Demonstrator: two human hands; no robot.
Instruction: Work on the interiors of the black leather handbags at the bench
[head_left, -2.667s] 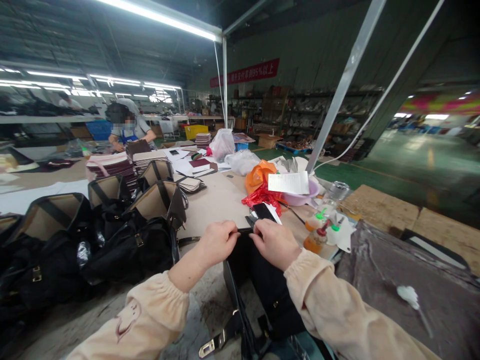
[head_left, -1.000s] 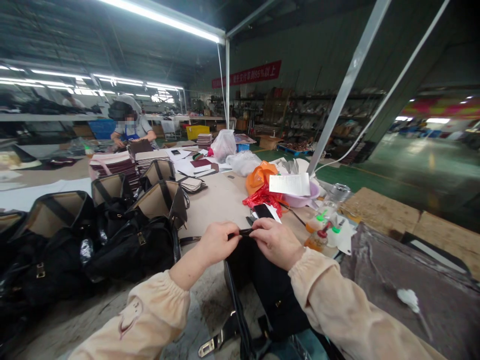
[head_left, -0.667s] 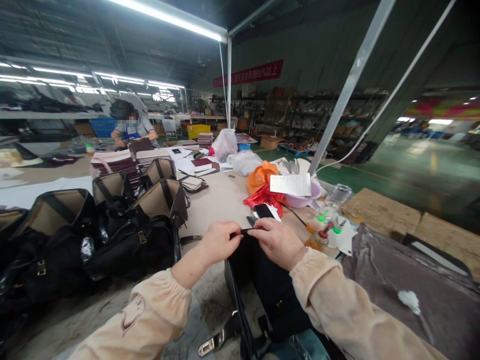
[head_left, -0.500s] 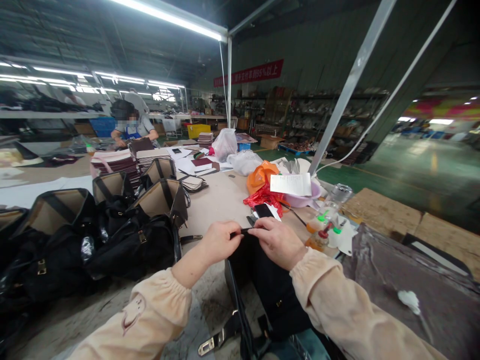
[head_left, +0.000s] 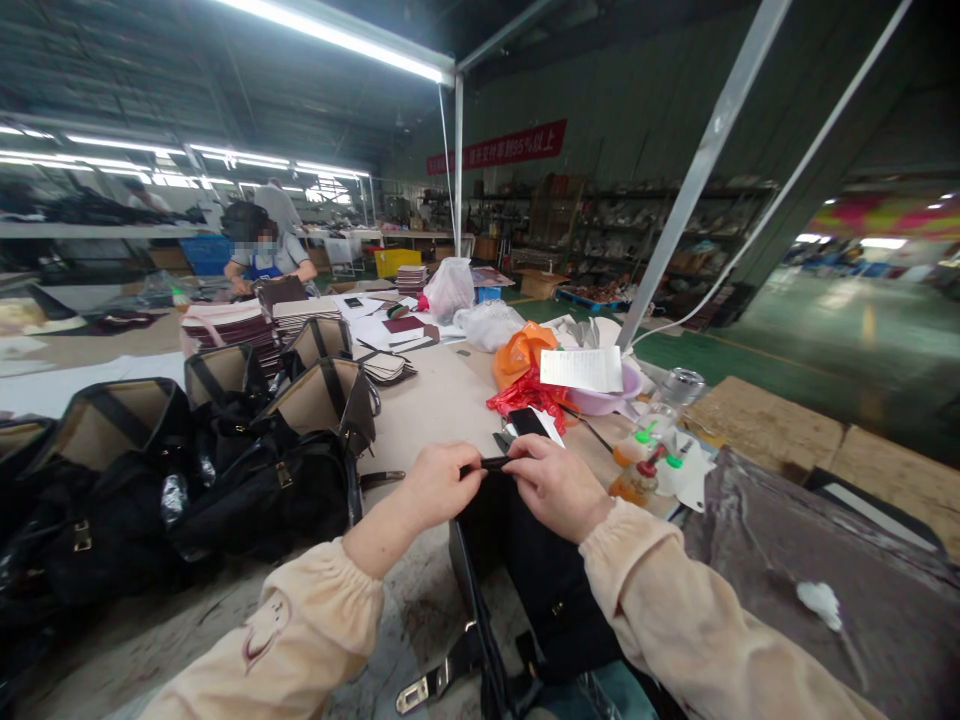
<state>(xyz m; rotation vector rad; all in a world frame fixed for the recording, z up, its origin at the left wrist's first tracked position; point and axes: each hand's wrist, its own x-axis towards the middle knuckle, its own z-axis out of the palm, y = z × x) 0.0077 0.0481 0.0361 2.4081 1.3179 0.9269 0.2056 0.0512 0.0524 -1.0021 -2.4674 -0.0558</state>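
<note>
Between my two hands is the top edge of a black bag [head_left: 536, 560], which stands close to me on the table. My left hand [head_left: 441, 485] pinches this edge with thumb and fingers. To its right, my right hand [head_left: 559, 485] grips the same edge, a short stretch of black showing between the fingertips. A strap with a gold metal clasp [head_left: 414, 694] hangs from the bag's lower left side. Just beyond my right hand lies a black phone-like object [head_left: 527, 421] on white paper.
Several black bags with tan linings [head_left: 285, 490] crowd the left. Behind them are stacked dark red-edged pieces [head_left: 232, 335] and a co-worker [head_left: 262, 250]. To the right are a lilac bowl [head_left: 600, 400], bottles with orange liquid [head_left: 634, 485], a metal post [head_left: 701, 170] and a dark covered surface [head_left: 817, 570].
My right hand has shifted slightly to the right along the edge, so a bit more black shows between my fingertips. My left hand stays where it was.
</note>
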